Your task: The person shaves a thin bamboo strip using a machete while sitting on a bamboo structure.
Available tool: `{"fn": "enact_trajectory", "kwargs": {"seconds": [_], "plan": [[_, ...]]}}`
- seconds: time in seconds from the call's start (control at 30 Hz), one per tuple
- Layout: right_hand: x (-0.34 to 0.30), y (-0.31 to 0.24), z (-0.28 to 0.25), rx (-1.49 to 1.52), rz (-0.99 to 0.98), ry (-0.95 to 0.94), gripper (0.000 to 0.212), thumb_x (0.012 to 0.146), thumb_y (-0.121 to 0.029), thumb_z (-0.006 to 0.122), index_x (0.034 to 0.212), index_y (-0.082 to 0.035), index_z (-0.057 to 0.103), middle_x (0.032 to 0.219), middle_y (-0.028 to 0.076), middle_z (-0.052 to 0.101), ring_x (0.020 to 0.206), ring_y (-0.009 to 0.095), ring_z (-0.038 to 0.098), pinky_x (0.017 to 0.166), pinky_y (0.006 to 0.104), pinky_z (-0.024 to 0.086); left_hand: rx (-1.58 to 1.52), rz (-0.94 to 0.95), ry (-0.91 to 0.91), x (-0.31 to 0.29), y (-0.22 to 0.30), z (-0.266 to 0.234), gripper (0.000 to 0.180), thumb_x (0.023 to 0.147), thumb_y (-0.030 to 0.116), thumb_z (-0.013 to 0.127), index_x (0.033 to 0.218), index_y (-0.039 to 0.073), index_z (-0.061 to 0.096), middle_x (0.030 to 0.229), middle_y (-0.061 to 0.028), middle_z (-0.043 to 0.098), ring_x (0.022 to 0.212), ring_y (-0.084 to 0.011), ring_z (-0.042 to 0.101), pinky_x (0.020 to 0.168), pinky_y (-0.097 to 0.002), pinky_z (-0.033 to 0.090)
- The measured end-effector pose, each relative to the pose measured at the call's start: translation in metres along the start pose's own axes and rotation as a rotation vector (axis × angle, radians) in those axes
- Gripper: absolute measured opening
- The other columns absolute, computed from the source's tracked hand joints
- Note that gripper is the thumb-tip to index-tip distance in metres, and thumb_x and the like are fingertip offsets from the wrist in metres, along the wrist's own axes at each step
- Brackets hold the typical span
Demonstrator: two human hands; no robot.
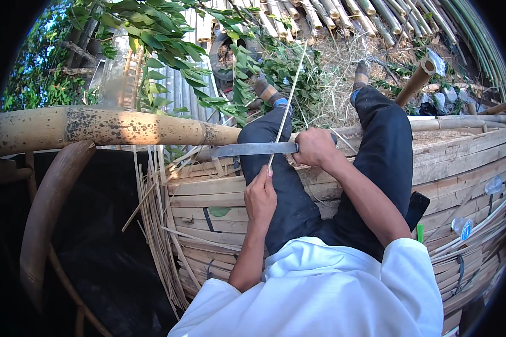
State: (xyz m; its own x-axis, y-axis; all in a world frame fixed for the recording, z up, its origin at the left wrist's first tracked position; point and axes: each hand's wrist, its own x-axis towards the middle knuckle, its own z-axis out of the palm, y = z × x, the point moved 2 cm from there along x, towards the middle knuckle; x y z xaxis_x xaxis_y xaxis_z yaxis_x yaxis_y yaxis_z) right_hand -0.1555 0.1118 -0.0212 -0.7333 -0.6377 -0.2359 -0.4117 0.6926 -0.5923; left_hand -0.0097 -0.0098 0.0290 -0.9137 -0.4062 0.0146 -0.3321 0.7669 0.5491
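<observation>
My right hand (pixel 315 147) is closed round the dark handle of a large knife (pixel 252 149), whose broad grey blade points left across my thigh. Pinched in my left hand (pixel 260 194) is the near end of a thin bamboo strip (pixel 290 95), which slants up and away to the right. Blade and strip cross just beyond my left fingers, close to the handle. Whether the edge bites into the strip cannot be made out. Both hands are over my left leg, in dark trousers (pixel 287 208).
I sit on stacked split bamboo slats (pixel 208 199). A thick bamboo pole (pixel 135 128) runs across at left, above a bundle of thin strips (pixel 162 224). Cut bamboo poles (pixel 376 19) lie at the back. Leafy branches (pixel 152 39) hang near a tyre (pixel 222 56). A plastic cup (pixel 462 227) is at right.
</observation>
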Motion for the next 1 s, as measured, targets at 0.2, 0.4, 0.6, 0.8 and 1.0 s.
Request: {"fn": "enact_trajectory", "kwargs": {"seconds": [0.2,0.4,0.6,0.8,1.0], "plan": [[0.017,0.022,-0.005,0.084,0.258,0.055,0.033,0.07,-0.032,0.063,0.078,-0.001,0.07,0.079,0.022,0.067,0.077,0.035,0.068,0.071,0.0431,0.054,-0.009,-0.068,-0.028,-0.004,-0.006,-0.008,0.027,0.095,0.019,0.05,0.108,-0.002,0.062,0.086,-0.0246,0.064,0.079,-0.0421,0.062,0.066,-0.0448,0.048],[0.028,0.063,-0.029,0.02,0.397,0.099,0.035,0.076,-0.034,0.06,0.082,-0.001,0.07,0.083,0.023,0.068,0.079,0.036,0.067,0.074,0.0432,0.054,-0.048,-0.154,0.034,-0.034,-0.028,-0.022,0.03,0.096,0.022,0.05,0.108,-0.002,0.064,0.088,-0.0258,0.065,0.082,-0.0416,0.063,0.069,-0.0433,0.049],[-0.004,-0.012,0.004,0.06,-0.029,-0.025,0.029,0.07,-0.033,0.063,0.078,-0.007,0.071,0.074,0.02,0.066,0.074,0.037,0.066,0.073,0.0446,0.054,-0.08,-0.19,-0.012,-0.008,-0.01,-0.017,0.03,0.096,0.023,0.05,0.113,0.002,0.063,0.088,-0.0257,0.064,0.083,-0.0411,0.064,0.069,-0.0423,0.049],[0.001,0.008,-0.003,-0.057,-0.061,-0.005,0.027,0.064,-0.03,0.064,0.072,-0.004,0.069,0.071,0.02,0.066,0.072,0.036,0.066,0.069,0.0441,0.054,-0.089,-0.049,-0.003,-0.012,-0.014,-0.009,0.032,0.097,0.027,0.051,0.114,0.002,0.063,0.061,-0.0174,0.052,0.054,-0.0123,0.045,0.052,-0.0312,0.04],[0.009,0.025,-0.007,-0.118,-0.04,0.026,0.027,0.062,-0.029,0.064,0.072,-0.004,0.07,0.071,0.019,0.066,0.07,0.036,0.066,0.066,0.0428,0.054,-0.051,-0.122,-0.067,-0.004,-0.005,-0.013,0.031,0.096,0.022,0.052,0.109,-0.003,0.063,0.089,-0.0256,0.065,0.082,-0.0403,0.064,0.069,-0.04,0.049]]}}
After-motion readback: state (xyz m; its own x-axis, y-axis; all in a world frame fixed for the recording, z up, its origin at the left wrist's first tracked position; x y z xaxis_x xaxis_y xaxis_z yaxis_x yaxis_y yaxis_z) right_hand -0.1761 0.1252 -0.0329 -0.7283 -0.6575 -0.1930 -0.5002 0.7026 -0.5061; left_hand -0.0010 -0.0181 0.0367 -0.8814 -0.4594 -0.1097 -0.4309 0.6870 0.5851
